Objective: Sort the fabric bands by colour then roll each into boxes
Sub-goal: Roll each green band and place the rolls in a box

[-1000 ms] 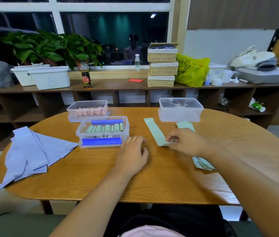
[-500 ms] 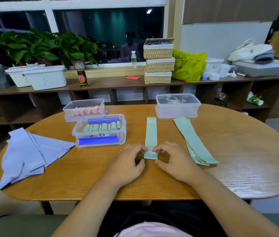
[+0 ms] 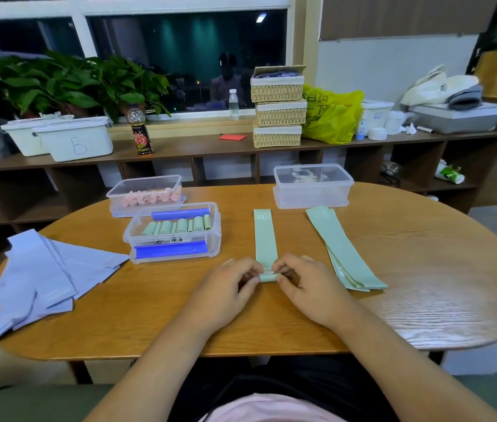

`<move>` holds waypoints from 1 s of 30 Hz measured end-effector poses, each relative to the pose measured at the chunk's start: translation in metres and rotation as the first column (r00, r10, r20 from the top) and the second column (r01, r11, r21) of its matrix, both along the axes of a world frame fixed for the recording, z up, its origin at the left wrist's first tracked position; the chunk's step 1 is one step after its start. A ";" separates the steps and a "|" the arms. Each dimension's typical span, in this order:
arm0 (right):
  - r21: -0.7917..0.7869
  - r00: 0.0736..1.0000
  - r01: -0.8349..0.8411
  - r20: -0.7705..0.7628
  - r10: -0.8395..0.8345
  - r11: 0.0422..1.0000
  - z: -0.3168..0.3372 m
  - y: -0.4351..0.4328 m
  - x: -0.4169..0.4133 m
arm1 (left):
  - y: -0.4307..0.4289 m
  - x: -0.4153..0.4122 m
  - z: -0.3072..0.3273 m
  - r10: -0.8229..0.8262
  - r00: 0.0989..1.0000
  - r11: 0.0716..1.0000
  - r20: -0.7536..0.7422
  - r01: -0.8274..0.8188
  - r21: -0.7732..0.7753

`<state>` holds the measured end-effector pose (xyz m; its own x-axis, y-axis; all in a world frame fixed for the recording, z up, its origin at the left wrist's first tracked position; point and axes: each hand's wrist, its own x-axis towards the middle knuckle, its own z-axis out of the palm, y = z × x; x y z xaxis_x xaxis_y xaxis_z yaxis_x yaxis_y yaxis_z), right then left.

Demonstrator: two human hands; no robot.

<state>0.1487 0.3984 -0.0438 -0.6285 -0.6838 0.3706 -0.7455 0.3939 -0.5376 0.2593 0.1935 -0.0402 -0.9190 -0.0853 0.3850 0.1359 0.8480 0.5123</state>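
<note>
A pale green fabric band (image 3: 265, 239) lies lengthwise on the round wooden table (image 3: 408, 269), its near end curled into a small roll. My left hand (image 3: 229, 287) and my right hand (image 3: 305, 284) pinch that rolled end from either side. A stack of green bands (image 3: 341, 248) lies to the right. Lilac bands (image 3: 43, 275) are spread at the table's left. A clear box with blue clips (image 3: 174, 233) holds several green rolls. Behind it, a clear box (image 3: 145, 193) holds pink rolls.
A third clear box (image 3: 312, 185) stands at the back of the table, right of centre. Beyond the table runs a low wooden shelf (image 3: 198, 147) with white bins, a bottle, stacked wicker baskets and a yellow bag.
My right hand drew the green band to the table's middle and laid it straight. My left hand joined it, and both hands now curl the near end into a roll.
</note>
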 end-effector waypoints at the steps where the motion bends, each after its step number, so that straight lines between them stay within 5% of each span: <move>1: 0.002 1.000 -0.003 -0.002 0.003 1.000 0.000 0.000 0.000 | 0.000 0.000 0.000 0.000 1.000 1.000 -0.002 0.000 -0.009; 11: 0.026 0.996 0.024 -0.083 -0.022 0.999 0.002 0.000 0.003 | 0.000 -0.002 0.000 0.006 1.000 0.994 -0.002 -0.006 -0.109; 30: 0.182 0.996 0.011 -0.093 0.006 0.983 0.008 0.000 0.007 | 0.003 0.002 0.005 -0.010 0.997 0.998 0.082 0.016 -0.065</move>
<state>0.1557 0.3982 -0.0361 -0.5989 -0.7438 0.2966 -0.7878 0.4809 -0.3848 0.2612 0.1964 -0.0356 -0.9484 -0.0504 0.3129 0.1070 0.8784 0.4657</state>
